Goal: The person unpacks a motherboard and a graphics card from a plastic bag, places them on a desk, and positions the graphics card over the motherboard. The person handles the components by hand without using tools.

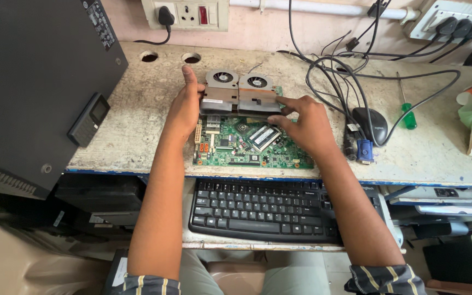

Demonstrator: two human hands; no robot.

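A worn, pale counter (137, 125) is seen set against a pink wall, where a switch-and-socket plate (186, 13) is mounted. A green circuit board (236, 150) is laid flat near the middle of the counter, and a double-fan cooling unit (240, 93) with copper-coloured fins is seated along its far edge. The left hand (184, 106) is pressed against the left end of the cooling unit, the fingers stretched up along its side and the thumb hidden behind, so the grip is seen as loose rather than clenched. The right hand (307, 123) is placed at the unit's right front corner, its fingertips closed lightly on the lower edge there. A black computer case (39, 93) is stood at the left end of the counter. To the right of the board, a black mouse (372, 124), a tangle of black cables (340, 76) and a green-handled screwdriver (407, 109) are laid well apart from the hands. A black keyboard (263, 210) is rested on a tray below the counter's front edge.
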